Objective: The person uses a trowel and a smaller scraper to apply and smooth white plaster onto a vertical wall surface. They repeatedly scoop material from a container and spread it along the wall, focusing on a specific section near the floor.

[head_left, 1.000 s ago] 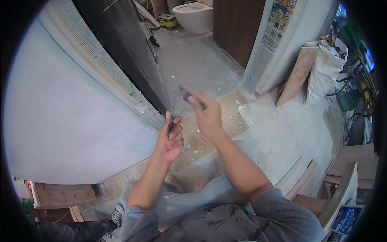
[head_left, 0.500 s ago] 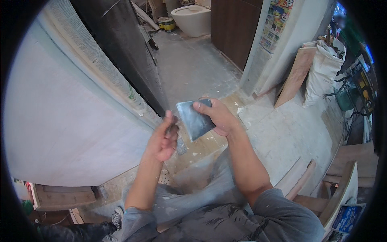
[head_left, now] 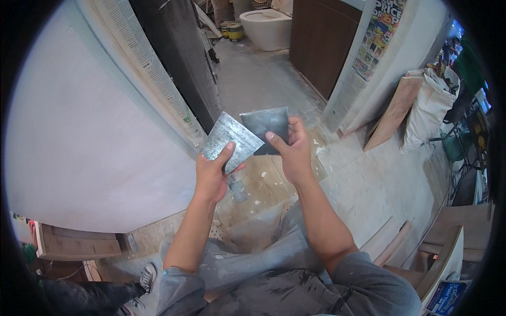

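Observation:
In front of me I hold two flat metal putty scrapers. My left hand [head_left: 210, 178] is closed on a scuffed, light grey scraper [head_left: 227, 132], with its thumb pressed on the near face. This scraper widens away from the grip and tilts to the upper right. My right hand [head_left: 297, 159] pinches a darker grey scraper [head_left: 264, 121], thumb on its face and fingers around its right edge and behind. The lighter scraper's right corner overlaps the darker one; whether they touch, I cannot tell.
A white curved wall [head_left: 100, 152] stands at the left. Ahead, past a dark door [head_left: 176, 50], are a toilet [head_left: 266, 27] and tins [head_left: 235, 32]. A board [head_left: 394, 111] and white sack [head_left: 429, 108] lean at the right. Another person's shoe [head_left: 148, 277] shows lower left.
My left hand has turned, and the lighter scraper's broad face now shows in it. The right hand has tilted its scraper more upright. The view has shifted slightly left.

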The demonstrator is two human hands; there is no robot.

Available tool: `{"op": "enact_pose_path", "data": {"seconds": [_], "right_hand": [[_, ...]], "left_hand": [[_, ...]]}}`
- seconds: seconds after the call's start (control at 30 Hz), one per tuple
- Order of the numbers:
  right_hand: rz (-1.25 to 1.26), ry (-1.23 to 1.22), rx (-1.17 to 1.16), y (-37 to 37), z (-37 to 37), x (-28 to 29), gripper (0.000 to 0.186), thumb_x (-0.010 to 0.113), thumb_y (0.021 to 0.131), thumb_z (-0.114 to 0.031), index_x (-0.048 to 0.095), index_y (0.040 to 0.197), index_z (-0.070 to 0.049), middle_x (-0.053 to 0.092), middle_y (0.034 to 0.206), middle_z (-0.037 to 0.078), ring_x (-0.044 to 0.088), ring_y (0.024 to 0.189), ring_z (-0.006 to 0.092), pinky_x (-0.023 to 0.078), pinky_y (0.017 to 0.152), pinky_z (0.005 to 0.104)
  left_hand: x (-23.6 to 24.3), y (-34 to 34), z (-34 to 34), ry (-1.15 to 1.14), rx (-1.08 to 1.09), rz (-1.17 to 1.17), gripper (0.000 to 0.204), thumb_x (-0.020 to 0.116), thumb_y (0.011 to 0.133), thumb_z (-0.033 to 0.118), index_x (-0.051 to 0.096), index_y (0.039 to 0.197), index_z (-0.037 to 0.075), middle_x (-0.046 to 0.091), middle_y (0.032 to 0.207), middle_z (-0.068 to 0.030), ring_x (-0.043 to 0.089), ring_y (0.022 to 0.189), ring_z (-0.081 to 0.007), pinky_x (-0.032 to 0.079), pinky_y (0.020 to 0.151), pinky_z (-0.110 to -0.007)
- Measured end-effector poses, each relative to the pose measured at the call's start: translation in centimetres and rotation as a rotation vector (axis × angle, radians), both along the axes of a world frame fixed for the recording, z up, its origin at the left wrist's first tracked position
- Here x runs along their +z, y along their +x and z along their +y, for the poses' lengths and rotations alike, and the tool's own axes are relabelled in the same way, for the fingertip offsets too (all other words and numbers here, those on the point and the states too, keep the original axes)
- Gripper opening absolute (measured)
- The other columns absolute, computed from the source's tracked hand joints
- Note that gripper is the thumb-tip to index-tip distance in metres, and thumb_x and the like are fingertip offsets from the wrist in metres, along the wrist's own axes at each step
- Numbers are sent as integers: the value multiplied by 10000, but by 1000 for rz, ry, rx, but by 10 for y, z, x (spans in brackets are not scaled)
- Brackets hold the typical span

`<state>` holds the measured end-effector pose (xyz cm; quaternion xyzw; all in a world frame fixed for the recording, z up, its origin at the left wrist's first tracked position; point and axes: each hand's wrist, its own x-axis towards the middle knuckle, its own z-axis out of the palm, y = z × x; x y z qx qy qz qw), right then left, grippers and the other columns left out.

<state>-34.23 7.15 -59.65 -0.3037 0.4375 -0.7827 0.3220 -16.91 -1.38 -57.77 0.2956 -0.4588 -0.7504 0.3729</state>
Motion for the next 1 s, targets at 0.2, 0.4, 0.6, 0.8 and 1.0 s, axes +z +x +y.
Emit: {"op": "enact_pose_path", "data": {"seconds": [0.2,0.4,0.6,0.8,1.0], "right_hand": [[103,210,78,9,3,0,419,726,928,-44,577,1318,-7,683,1199,88,665,1071,172,526,961,324],[88,92,55,23,5,8,387,699,953,-50,629,1330,1,688,1249,100,650,1125,161,520,977,310],[224,74,9,24,7,4,353,667,979,-48,625,1325,7,692,1230,99,658,1100,158,525,971,306],[294,148,196,14,8,10,290,670,980,-94,661,1246,21,727,1073,94,673,987,150,534,896,311],[533,464,438,-1,9,-5,272,690,977,-172,658,1129,51,732,943,113,680,865,170,524,783,328]], "left_hand": [[7,-3,5,-36,16,24,381,688,980,143,542,1310,21,680,1145,-107,723,976,-208,658,750,-390],[2,-9,15,27,121,88,344,660,994,169,580,1273,-14,697,1126,-128,731,935,-225,665,665,-395],[8,-10,17,-21,98,110,313,647,1002,181,613,1229,-31,714,1089,-133,737,910,-231,663,654,-386],[13,-3,12,-70,42,35,309,649,1000,177,617,1217,-39,720,1062,-136,737,901,-228,657,636,-372],[0,6,-4,-185,-11,-180,300,654,1001,163,624,1206,-53,709,1025,-123,722,825,-203,636,587,-325]]}}
